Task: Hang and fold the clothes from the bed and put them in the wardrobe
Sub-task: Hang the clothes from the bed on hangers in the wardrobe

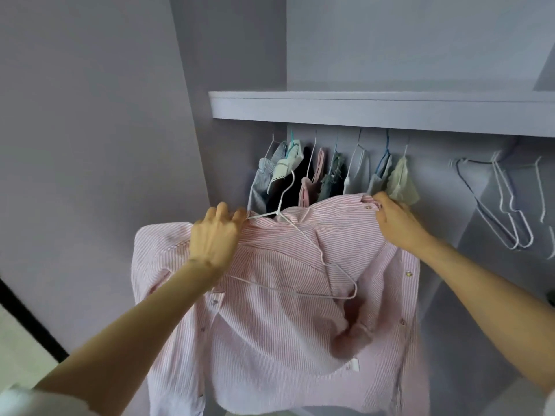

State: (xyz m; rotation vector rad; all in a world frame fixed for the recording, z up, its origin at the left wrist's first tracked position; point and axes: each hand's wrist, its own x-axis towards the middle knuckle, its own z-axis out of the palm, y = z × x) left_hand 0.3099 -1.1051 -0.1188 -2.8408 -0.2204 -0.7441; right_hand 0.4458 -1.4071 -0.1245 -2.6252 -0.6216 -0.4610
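A pink and white striped shirt hangs between my hands in front of the open wardrobe. A white wire hanger lies across its inside, its hook pointing up toward the rail. My left hand grips the shirt's left shoulder together with the hanger's arm. My right hand pinches the shirt's upper right edge near the collar. The lower part of the shirt drops out of view.
Several garments hang on hangers under the wardrobe shelf. A few bare wire hangers hang at the right. The wardrobe's grey side wall stands to the left.
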